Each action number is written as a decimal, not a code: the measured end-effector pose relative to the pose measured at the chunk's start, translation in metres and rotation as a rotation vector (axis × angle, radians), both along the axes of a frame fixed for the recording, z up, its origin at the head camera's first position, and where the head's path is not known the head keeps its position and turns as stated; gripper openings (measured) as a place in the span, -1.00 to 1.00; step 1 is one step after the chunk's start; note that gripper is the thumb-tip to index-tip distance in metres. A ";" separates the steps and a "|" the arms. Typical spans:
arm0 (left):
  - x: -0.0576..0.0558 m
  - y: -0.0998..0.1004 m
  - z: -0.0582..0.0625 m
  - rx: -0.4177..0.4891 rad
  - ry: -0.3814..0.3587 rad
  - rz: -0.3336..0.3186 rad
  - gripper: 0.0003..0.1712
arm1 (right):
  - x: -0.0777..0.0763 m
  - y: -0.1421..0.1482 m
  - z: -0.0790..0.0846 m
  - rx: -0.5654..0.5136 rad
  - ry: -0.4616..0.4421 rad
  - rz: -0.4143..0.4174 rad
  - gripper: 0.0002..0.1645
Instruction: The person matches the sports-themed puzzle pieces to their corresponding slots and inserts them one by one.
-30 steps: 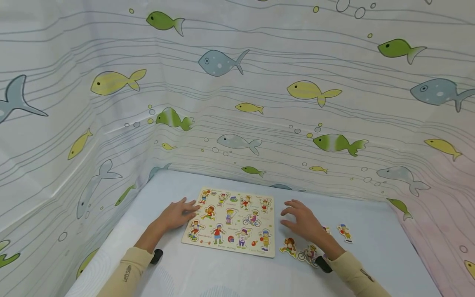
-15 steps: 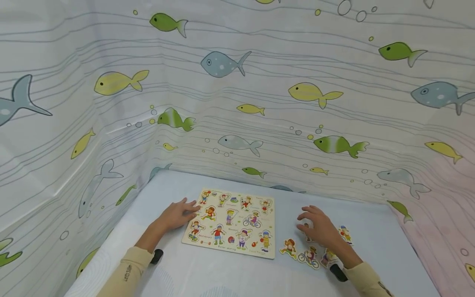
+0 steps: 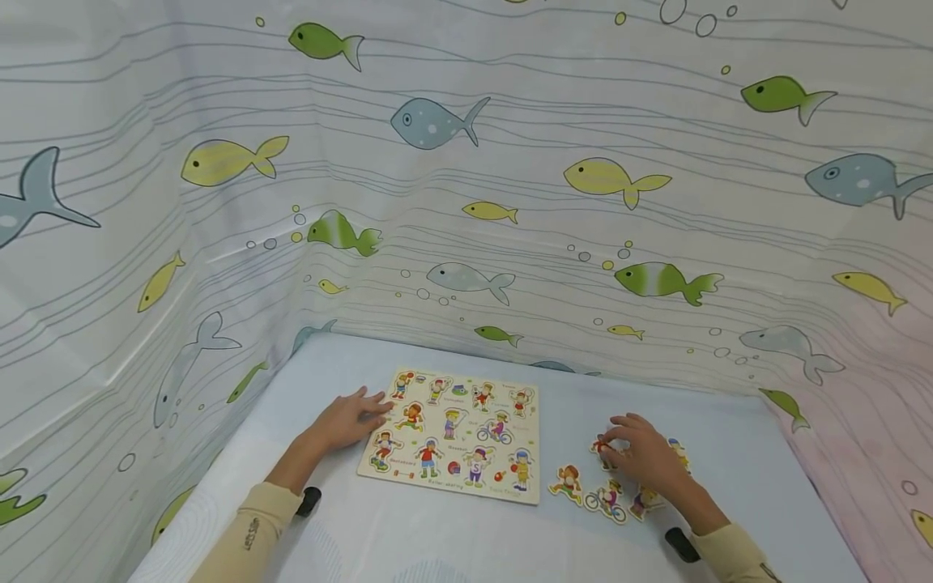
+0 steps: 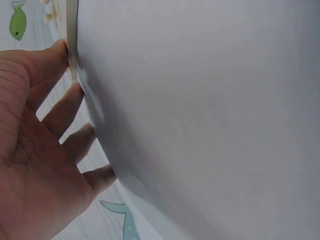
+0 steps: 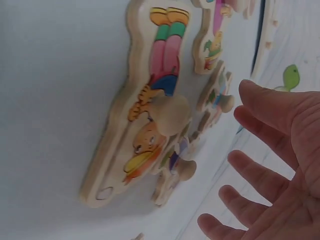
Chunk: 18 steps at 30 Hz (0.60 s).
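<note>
"Roller-skating" and "Skateboard" showed on the wooden puzzle board (image 3: pixel 433 427), its left edge touched by the spread left hand (image 3: pixel 350 421). The right hand (image 3: pixel 647 457), fingers parted, hovered near knobbed puzzle pieces (image 3: pixel 607 500) on the surface (image 3: pixel 408 526); fish-print sheeting (image 3: pixel 532 105) stood behind.

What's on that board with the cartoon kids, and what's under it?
On the board are pictures of children in sports poses and small printed words. The left grip hides part of its left edge. Anything underneath is covered; the pale tabletop shows only around it.
</note>
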<state>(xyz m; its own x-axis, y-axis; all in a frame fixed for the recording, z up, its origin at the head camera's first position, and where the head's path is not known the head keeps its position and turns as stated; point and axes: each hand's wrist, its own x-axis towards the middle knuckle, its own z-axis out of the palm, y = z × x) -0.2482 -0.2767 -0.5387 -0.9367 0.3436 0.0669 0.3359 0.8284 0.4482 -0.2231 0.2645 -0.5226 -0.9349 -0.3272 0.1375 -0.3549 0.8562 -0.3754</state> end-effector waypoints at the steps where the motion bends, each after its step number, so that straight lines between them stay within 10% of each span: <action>1: 0.000 0.000 0.000 -0.002 -0.001 0.000 -0.58 | 0.000 0.001 -0.001 0.008 -0.001 0.001 -0.91; 18: 0.000 0.001 0.003 -0.013 -0.026 0.007 -0.59 | -0.006 0.005 -0.017 0.022 0.036 0.028 -0.90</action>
